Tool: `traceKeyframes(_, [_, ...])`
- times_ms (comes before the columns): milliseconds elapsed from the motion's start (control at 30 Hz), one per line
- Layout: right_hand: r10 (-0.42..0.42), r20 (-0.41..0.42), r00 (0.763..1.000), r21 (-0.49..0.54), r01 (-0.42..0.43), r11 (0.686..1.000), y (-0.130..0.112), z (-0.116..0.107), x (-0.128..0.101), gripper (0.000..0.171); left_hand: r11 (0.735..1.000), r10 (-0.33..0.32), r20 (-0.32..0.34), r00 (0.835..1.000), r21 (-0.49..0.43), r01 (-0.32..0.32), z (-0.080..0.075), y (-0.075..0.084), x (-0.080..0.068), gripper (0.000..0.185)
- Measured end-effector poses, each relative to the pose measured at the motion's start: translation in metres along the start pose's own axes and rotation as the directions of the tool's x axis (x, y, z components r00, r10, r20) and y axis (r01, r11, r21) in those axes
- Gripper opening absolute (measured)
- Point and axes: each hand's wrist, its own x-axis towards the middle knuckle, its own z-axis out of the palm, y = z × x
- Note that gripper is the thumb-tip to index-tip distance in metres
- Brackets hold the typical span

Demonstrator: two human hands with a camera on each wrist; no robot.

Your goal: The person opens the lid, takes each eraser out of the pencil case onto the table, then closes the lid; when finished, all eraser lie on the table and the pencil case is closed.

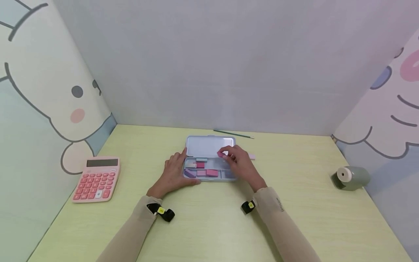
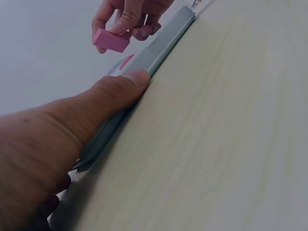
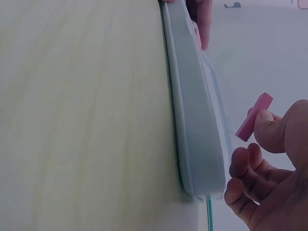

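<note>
Your desk [image 1: 209, 233] shows a pale yellow-green wood-grain laminate, smooth and matt. The open case [image 1: 209, 145] at its middle looks like smooth grey-blue plastic with a faint sheen. The pink eraser [image 2: 111, 40] you pinch looks matt and rubbery. At the left edge, the calculator [image 1: 97, 180] is smooth pink plastic. Your sleeves [image 1: 281, 225] look like soft beige cloth.
</note>
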Motion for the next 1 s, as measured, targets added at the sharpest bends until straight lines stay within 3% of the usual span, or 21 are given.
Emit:
traceKeyframes(467, [0.012,-0.079,0.997,-0.084,-0.018,0.996,0.027,-0.041,0.003,0.02,1.0,0.006,0.003,1.0,0.004,-0.006,0.0,-0.001,0.0,0.141])
traceKeyframes(833, [0.145,-0.051,0.988,-0.201,-0.152,0.968,0.045,-0.069,-0.002,0.021,1.0,-0.007,0.01,1.0,-0.003,0.007,0.0,-0.002,-0.001,0.142])
traceKeyframes(1000, [0.25,-0.014,0.968,-0.261,-0.245,0.934,0.052,-0.081,-0.006,0.023,1.0,-0.011,0.01,1.0,-0.011,0.011,0.0,0.0,-0.001,0.141])
